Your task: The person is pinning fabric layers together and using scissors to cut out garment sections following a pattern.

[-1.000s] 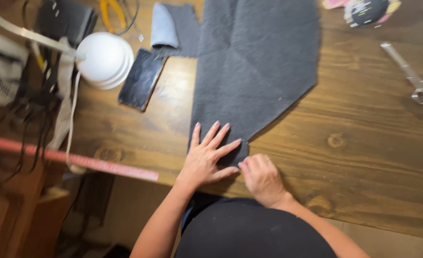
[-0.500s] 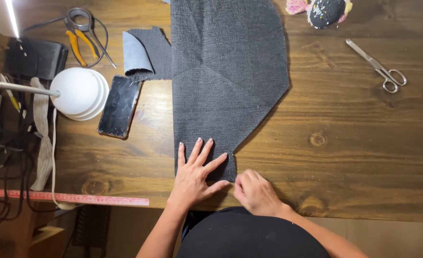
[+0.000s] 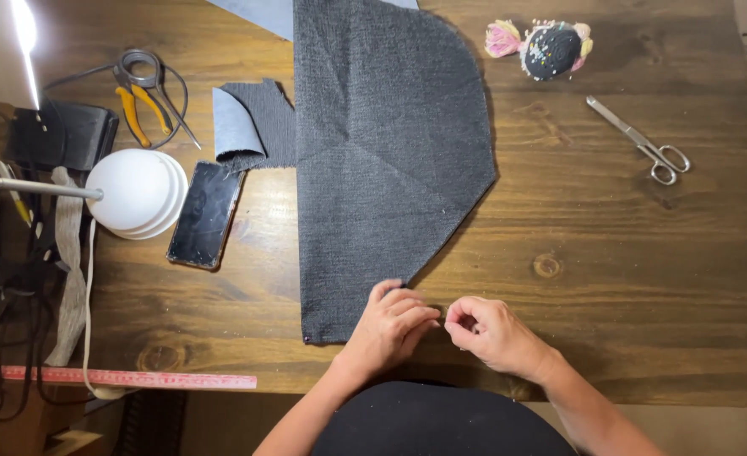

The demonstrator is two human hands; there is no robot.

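Grey cloth [image 3: 386, 160] pressed at its near corner on the desk [image 3: 610, 253]
The cloth is held flat by the curled left hand [image 3: 393, 325]; the right hand [image 3: 493, 333] is pinched shut just beside it, contents unseen; scissors [image 3: 639, 139] lie well apart

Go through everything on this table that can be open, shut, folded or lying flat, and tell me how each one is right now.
Dark grey fabric: folded, flat, left hand on its near corner.
Right hand: fingers curled, beside the fabric.
Scissors: shut.
Phone: screen dark.
Fabric scrap: curled at one edge.
Pliers: handles apart.
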